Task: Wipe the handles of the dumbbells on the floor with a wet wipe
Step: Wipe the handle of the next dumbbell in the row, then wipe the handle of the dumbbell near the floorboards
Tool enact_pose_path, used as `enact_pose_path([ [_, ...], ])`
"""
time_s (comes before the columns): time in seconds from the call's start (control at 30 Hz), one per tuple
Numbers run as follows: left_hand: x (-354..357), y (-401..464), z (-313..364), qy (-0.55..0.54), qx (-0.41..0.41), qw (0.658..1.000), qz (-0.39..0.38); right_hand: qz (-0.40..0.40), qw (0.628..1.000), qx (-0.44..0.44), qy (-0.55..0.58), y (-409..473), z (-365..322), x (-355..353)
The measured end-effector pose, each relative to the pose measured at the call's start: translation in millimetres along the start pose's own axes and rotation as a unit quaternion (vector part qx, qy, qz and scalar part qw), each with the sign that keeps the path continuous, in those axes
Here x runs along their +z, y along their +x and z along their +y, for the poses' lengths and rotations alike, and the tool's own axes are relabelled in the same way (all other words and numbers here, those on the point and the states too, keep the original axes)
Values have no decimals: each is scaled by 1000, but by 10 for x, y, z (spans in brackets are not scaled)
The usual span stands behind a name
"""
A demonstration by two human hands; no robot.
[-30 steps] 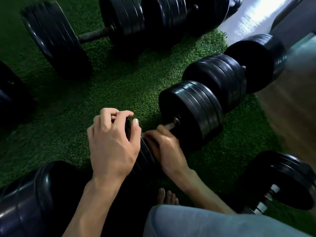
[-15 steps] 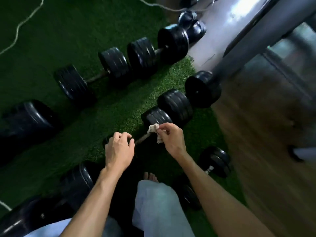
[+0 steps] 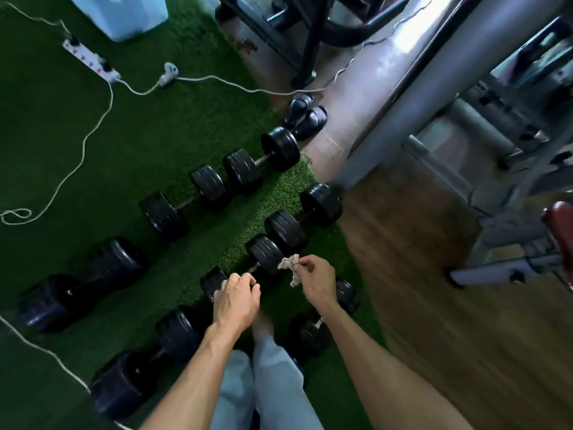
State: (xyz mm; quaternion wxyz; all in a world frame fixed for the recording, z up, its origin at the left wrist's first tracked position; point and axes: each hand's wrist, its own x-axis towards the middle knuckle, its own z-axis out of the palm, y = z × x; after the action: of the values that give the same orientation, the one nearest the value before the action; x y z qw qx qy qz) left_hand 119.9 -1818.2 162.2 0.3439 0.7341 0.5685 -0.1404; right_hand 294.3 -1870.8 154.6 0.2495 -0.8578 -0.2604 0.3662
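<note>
Several black dumbbells lie in rows on green turf (image 3: 130,156). The one in front of me has a far plate (image 3: 263,252), a thin metal handle (image 3: 252,269) and a near plate (image 3: 212,279). My left hand (image 3: 237,297) covers the near plate, its fingers curled over the rim. My right hand (image 3: 316,279) pinches a crumpled white wet wipe (image 3: 290,265), held just above the far plate and off the handle. My leg and bare foot (image 3: 262,325) are below the hands.
More dumbbells lie behind (image 3: 186,201) (image 3: 302,217), to the left (image 3: 80,283), near my leg (image 3: 148,361) and at right (image 3: 328,318). A power strip (image 3: 91,60) with white cable, black shoes (image 3: 305,114), a grey machine frame (image 3: 418,88) and wooden floor (image 3: 434,305) surround the turf.
The view has risen far above the floor. My right hand came off the dumbbell handle and lifted the wipe into view. My left hand stayed on the near plate.
</note>
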Motion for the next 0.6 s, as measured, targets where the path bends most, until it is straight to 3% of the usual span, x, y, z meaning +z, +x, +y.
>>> enact_pose_path([
  [0.33,-378,-70,220,-41,4,999,14,15,999,16,23,-69,-354,-447],
  [0.6,-228,505,787,-106,-41,992,53,-26,999,-5,-20,755,-283,-905],
])
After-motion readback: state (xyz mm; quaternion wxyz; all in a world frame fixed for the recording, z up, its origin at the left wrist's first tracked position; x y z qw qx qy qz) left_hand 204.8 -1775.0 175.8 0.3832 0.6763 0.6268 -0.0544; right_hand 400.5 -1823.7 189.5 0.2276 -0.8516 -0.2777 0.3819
